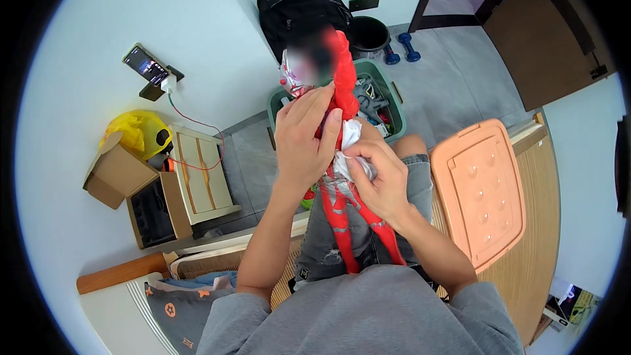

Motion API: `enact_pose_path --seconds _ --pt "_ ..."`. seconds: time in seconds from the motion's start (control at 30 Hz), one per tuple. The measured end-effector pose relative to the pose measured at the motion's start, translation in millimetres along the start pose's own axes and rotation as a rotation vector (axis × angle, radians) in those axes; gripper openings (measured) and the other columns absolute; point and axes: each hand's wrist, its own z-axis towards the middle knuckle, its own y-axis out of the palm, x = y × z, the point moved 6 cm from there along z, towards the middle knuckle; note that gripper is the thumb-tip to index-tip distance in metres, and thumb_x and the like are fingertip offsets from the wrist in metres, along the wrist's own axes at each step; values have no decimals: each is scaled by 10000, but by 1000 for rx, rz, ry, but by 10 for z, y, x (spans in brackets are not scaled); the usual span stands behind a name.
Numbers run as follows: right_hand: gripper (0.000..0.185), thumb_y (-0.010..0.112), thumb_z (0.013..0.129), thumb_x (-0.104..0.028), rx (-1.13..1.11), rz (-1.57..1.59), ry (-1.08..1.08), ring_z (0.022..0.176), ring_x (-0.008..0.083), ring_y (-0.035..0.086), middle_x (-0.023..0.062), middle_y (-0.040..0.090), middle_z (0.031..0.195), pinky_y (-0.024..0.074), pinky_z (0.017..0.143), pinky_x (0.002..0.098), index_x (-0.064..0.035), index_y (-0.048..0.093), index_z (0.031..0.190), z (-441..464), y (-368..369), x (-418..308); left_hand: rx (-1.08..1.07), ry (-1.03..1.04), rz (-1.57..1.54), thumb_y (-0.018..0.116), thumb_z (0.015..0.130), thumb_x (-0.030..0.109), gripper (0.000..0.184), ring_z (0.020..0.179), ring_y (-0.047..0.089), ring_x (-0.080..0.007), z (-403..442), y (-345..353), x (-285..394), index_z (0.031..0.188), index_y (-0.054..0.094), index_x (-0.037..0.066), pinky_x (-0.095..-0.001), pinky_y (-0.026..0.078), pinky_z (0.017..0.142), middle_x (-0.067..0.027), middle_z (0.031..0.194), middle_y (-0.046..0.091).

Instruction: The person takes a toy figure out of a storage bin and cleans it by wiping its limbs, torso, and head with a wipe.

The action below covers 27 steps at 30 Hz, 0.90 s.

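Observation:
A red and silver toy figure point(341, 223) lies along my lap, its legs toward me and one red arm raised at the far end. Its head area is blurred. My left hand point(304, 135) is closed around the upper body, hiding much of the chest. In my right hand point(383, 177), thumb and fingers pinch a crumpled white wipe point(351, 133) against the figure's waist. Part of the wipe bunches below the fingertips.
Beyond my knees a green bin point(395, 108) holds several toys. Its likely lid, an orange plastic panel point(478, 194), lies at right. A black backpack point(302, 10), blue dumbbells point(408, 47), a cabinet point(200, 174) and a charging phone point(146, 64) stand around.

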Motion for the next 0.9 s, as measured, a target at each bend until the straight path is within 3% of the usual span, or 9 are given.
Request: enact_pose_path --seconds 0.3,0.57,0.7,0.8,0.9 --pt "155 684 831 17 16 -29 21 879 267 669 118 671 964 521 762 329 -26 667 978 -29 4 4 17 3 -14 641 894 153 323 1071 639 -260 -9 10 13 1186 648 16 -393 420 952 -119 1098 687" --pt "119 694 857 -15 80 -52 58 734 201 666 106 691 849 510 654 280 -22 687 975 -28 -97 51 21 9 -41 653 873 153 335 1063 643 -261 -3 11 -5 1182 652 24 -394 425 940 -116 1094 689" --pt "108 700 868 -28 71 -75 71 731 168 658 98 706 872 505 655 258 -14 697 975 -120 -70 127 41 9 -31 651 872 156 337 1062 644 -262 -10 -17 -17 1183 650 25 -396 425 941 -116 1100 688" --pt "98 702 881 -44 233 87 225 746 141 656 88 717 889 507 661 251 -11 706 973 -219 -175 333 11 -36 -63 643 899 172 336 1080 627 -305 -16 -38 -18 1198 650 18 -399 423 974 -147 1147 682" --pt "81 693 894 -43 267 -22 1 788 132 650 98 712 899 506 693 239 -1 705 962 -107 -311 171 11 -19 -62 644 898 175 336 1084 627 -307 -23 -5 -38 1193 650 14 -403 423 974 -151 1148 681"
